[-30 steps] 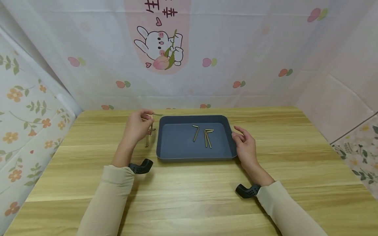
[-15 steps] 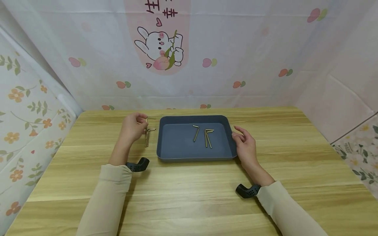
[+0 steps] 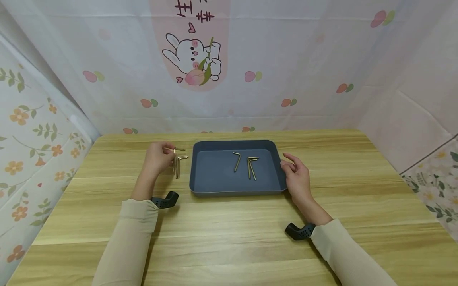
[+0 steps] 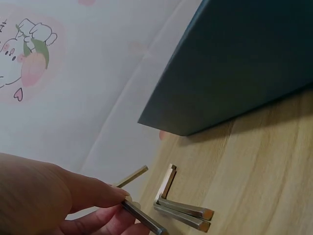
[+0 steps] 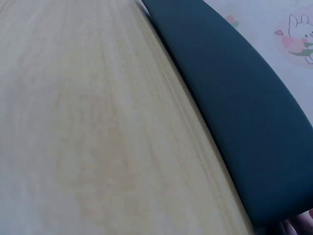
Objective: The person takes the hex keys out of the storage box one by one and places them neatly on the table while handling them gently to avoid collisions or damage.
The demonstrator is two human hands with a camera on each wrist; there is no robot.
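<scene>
Between thumb and fingers, my left hand (image 3: pixel 157 157) pinches a brass L-shaped hex key (image 4: pixel 144 218), one arm pointing down and the other sticking out to the right. Two more hex keys (image 3: pixel 178 169) lie together on the table just right of it, left of the grey-blue tray (image 3: pixel 211 193). Inside the tray are a single hex key (image 3: pixel 237 162) and a pair whose short arms overlap (image 3: pixel 249 169). My right hand (image 3: pixel 298 178) holds the tray's right edge, thumb at the rim; in the right wrist view only some fingers (image 5: pixel 298 225) show beside the tray wall (image 5: pixel 239 107).
The wooden table (image 3: pixel 229 238) extends around the tray and in front of it. A printed white cloth (image 3: pixel 268 47) hangs behind the table's far edge, with floral cloth at the left and right. A black wrist mount (image 3: pixel 166 200) sits on the left wrist, another (image 3: pixel 299 231) on the right.
My left hand has moved left and slightly toward me with its hex key, now close beside the two on the table. The right hand and tray have stayed in place.
</scene>
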